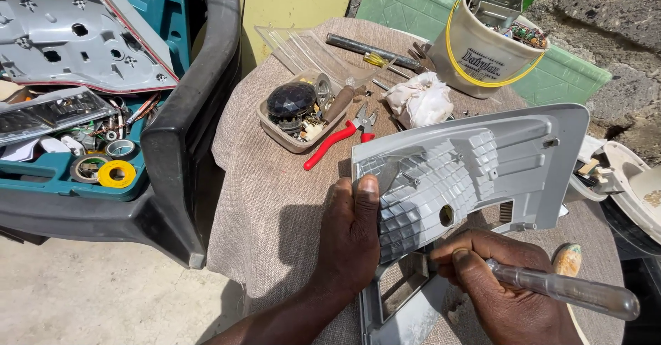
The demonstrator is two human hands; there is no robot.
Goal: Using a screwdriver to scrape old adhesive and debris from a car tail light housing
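Both hands work one grey plastic reflector panel [475,169] over the cloth-covered worktop [275,200]: left hand [354,238] clenched on its near edge, right hand [492,283] grasping a clear-handled screwdriver [571,291] beneath it. Beyond panel: red pliers [337,138], parts tray [303,111], bucket [482,52]. Advice: brace panel firmly, drive tip squarely.

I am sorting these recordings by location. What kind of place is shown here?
Probably an outdoor, makeshift repair spot. A cloth-covered table stands on bare concrete beside rough stone, with red-handled pliers, a tray of small parts and a bucket of scrap.
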